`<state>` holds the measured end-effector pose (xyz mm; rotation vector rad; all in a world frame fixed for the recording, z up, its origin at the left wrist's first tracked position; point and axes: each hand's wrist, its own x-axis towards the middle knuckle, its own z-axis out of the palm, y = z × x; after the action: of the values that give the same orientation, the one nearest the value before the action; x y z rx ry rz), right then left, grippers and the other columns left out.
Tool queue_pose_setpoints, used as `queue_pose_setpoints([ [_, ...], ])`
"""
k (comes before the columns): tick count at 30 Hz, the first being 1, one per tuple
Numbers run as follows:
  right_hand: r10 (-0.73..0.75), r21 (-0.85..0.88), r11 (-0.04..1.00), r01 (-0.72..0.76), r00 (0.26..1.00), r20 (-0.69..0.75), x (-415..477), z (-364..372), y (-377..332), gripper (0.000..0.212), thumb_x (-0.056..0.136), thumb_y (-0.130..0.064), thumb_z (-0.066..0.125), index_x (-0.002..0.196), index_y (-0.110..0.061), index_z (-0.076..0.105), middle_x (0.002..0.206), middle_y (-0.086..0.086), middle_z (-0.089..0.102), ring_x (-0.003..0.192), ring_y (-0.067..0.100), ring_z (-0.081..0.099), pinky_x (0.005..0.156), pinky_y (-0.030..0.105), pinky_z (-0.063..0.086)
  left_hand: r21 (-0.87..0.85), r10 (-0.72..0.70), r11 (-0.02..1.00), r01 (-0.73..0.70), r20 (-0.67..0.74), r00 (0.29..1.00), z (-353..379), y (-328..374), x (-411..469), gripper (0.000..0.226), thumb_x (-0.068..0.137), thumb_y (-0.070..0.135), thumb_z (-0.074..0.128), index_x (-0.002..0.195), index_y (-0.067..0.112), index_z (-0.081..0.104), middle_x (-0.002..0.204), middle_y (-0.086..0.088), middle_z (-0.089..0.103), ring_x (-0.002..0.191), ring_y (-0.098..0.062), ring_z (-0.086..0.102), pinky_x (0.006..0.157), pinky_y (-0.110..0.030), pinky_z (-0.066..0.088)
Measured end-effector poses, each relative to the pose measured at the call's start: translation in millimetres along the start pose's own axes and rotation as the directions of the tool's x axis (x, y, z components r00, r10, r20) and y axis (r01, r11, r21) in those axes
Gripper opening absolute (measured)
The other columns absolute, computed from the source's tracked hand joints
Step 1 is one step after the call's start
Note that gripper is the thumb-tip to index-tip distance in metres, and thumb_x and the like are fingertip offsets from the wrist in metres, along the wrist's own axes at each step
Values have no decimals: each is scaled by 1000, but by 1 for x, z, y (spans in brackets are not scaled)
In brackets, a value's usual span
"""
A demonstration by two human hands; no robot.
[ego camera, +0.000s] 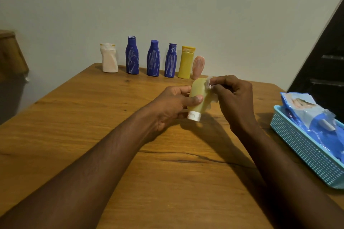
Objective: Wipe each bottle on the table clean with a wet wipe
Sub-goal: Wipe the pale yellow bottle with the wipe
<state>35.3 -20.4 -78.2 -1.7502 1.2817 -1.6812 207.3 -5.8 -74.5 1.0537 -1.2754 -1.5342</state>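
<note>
Two hands over tabletop [93,117]: left hand [173,106] clamps yellow tube [199,96], right hand [234,98] pinches wet wipe [209,84] at tube's 1 o'clock.

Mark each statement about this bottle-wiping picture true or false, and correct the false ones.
1. The left hand holds a pale yellow tube with its white cap pointing down. True.
2. The right hand presses a wipe against the tube. True.
3. Three blue bottles stand in the back row. True.
4. The blue bottles look clean. False: white streaks cover them.
5. The pack of wipes lies loose on the table. False: it sits in a turquoise basket.
</note>
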Motion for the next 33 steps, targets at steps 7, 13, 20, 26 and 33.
queue_pose_setpoints([
  [7, -217, -212, 948, 238, 969, 117, 1, -2, 2, 18, 95, -6, 69, 107, -16, 77, 114, 1, 69, 107, 11, 64, 82, 27, 57, 322, 245, 925, -204, -92, 965, 2, -5, -1, 49, 98, 19, 68, 144, 31, 58, 125, 9, 62, 113, -21, 63, 93, -51, 59],
  [13, -353, -358, 823, 441, 891, 285, -4, 7, -3, 28, 89, 1, 72, 113, -11, 77, 117, 4, 69, 108, 17, 58, 86, 26, 50, 473, 357, 838, -273, -96, 929, 2, -11, 2, 34, 97, 16, 68, 129, 29, 70, 127, 9, 68, 117, -9, 59, 91, -30, 50],
  [20, -310, -389, 849, 357, 934, 181, -2, 5, -2, 25, 90, -1, 72, 111, -12, 76, 112, 4, 70, 103, 19, 61, 86, 38, 56, 563, 445, 776, -285, -169, 879, 1, -11, 5, 51, 89, 17, 79, 136, 27, 66, 133, 8, 68, 113, -4, 61, 88, -24, 55],
  [26, -187, -320, 923, 213, 976, 112, 1, -3, -1, 23, 94, -1, 68, 109, -15, 76, 109, -2, 70, 101, 12, 64, 89, 34, 57, 577, 499, 762, -294, -235, 834, -1, -11, 5, 69, 78, 18, 89, 140, 24, 59, 119, 8, 72, 106, -2, 65, 92, -29, 59],
  [33, -307, -453, 751, 480, 861, 405, -13, 15, -15, 23, 91, -2, 69, 109, -14, 77, 111, 1, 72, 103, 9, 47, 78, 17, 37, 629, 533, 721, -291, -236, 813, 1, -10, 4, 79, 80, 12, 88, 148, 24, 50, 120, 3, 74, 114, -9, 66, 97, -29, 54],
])
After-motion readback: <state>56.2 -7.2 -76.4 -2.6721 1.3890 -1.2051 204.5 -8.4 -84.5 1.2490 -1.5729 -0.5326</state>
